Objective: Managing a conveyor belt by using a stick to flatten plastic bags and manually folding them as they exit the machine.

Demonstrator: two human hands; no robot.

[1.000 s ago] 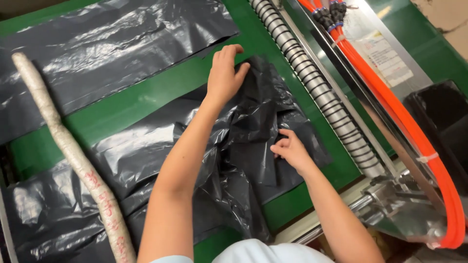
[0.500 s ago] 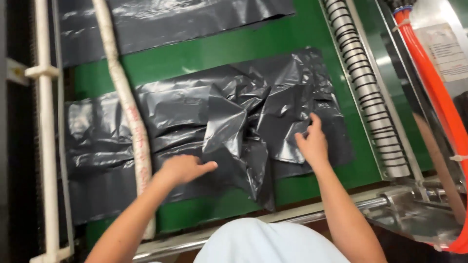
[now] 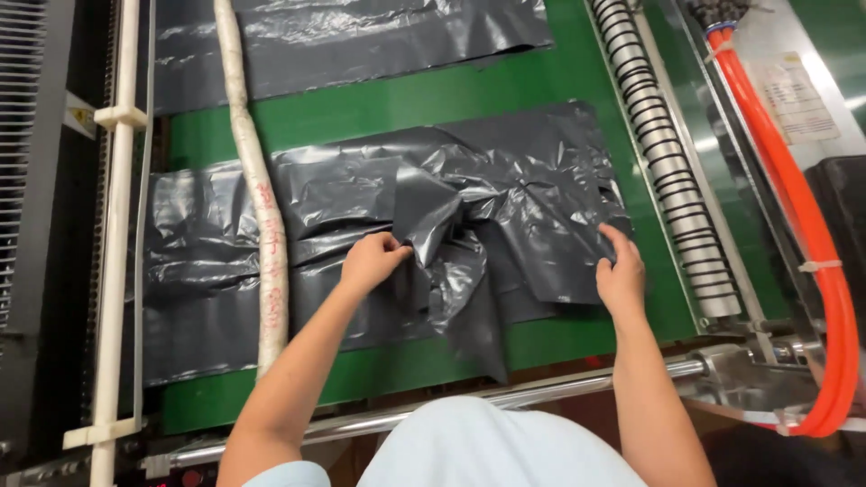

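**A:** Both hands are down on the crumpled black plastic bag, which lies across the middle of the green belt, running from the left edge almost to the right one.

**B:** What's the left hand doing?

**A:** It's closed, fingers curled, pinching a raised fold of the black film near the centre of the belt. That fold stands up in a ridge and trails towards the near edge.

**B:** And the right hand?

**A:** Out near the belt's right edge, fingers bent onto the bag's right end. It's touching the film, thumb side up; whether it truly grips or only presses, I cannot tell.

**B:** What's around them?

**A:** A long white paper-wrapped roll lies over the left part of the bag, running from the far edge towards the near one. Beyond it, at the far edge, a second black sheet lies flat, apart from the first, green belt showing between them.

**B:** And off to the sides?

**A:** Just beside the right edge, a ribbed black-and-white roller, then an orange hose curving along the machine. A white rail runs along the left edge, and a shiny metal bar runs along the near edge.
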